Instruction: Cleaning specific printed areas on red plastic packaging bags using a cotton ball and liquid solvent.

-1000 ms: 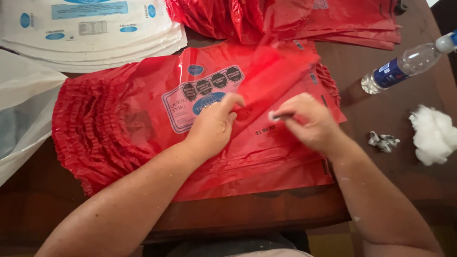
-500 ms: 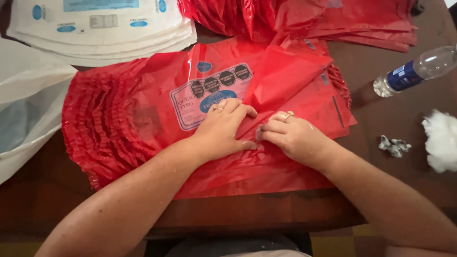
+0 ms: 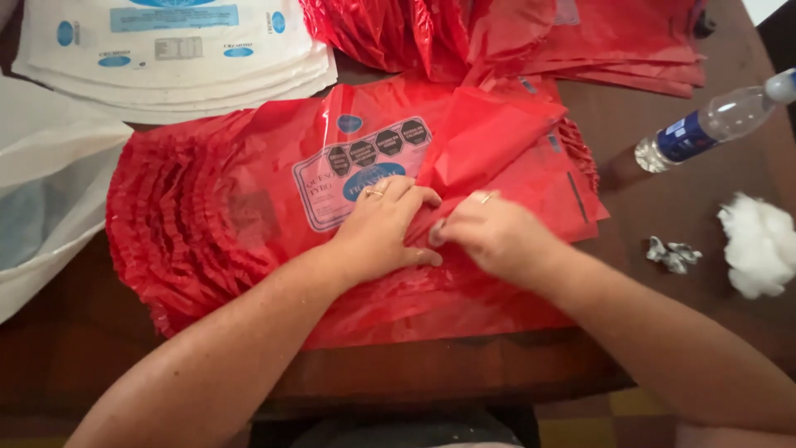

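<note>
A thick stack of red plastic bags (image 3: pixel 215 224) with a printed label lies on the dark wooden table (image 3: pixel 680 307) in front of me. My left hand (image 3: pixel 381 228) presses flat on the top bag just below the label. Beside it, my right hand (image 3: pixel 489 236) pinches the top red bag, whose right part is lifted and folded up into a raised flap (image 3: pixel 489 137). The two hands almost touch. Both wear a ring.
White printed bags (image 3: pixel 174 50) are stacked at the back left, and more white plastic (image 3: pixel 50 191) lies at the left edge. More red bags (image 3: pixel 531 33) pile up at the back. On the right lie a clear plastic bottle (image 3: pixel 713 120), a crumpled foil scrap (image 3: pixel 673 253) and a cotton wad (image 3: pixel 759 245).
My right hand has come in next to the left hand and taken hold of the top bag; the bag's right side now stands up as a folded flap.
</note>
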